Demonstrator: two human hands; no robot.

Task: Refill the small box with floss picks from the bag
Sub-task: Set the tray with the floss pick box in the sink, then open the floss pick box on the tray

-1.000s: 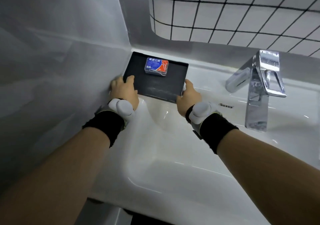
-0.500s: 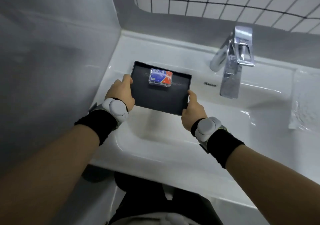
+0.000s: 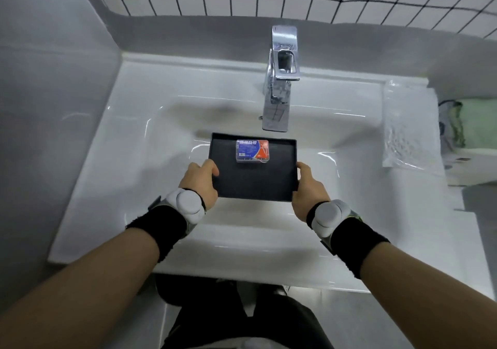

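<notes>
- The small box [image 3: 252,150], clear plastic with a red and blue label, lies flat on the far half of a black tray [image 3: 250,184], close to its back rim, with its lid apparently closed.
- The left hand [image 3: 201,182] grips the tray's left edge, thumb curled over the rim and the other fingers hidden beneath.
- The right hand [image 3: 308,187] grips the right edge the same way, thumb on top.
- The 2 hands hold the tray above the basin of the white sink [image 3: 139,144], just in front of the chrome tap [image 3: 279,84].
- A clear bag [image 3: 408,128] lies on the sink's right ledge, well apart from the tray; it is probably the floss pick bag, though its contents are too blurred to confirm.
- The box looks light, stiff and smooth, so it may slide if the tray tilts; keeping the tray level seems wise.
- The box is best pinched by its 2 long sides, and the soft, crinkly bag by an edge.
</notes>
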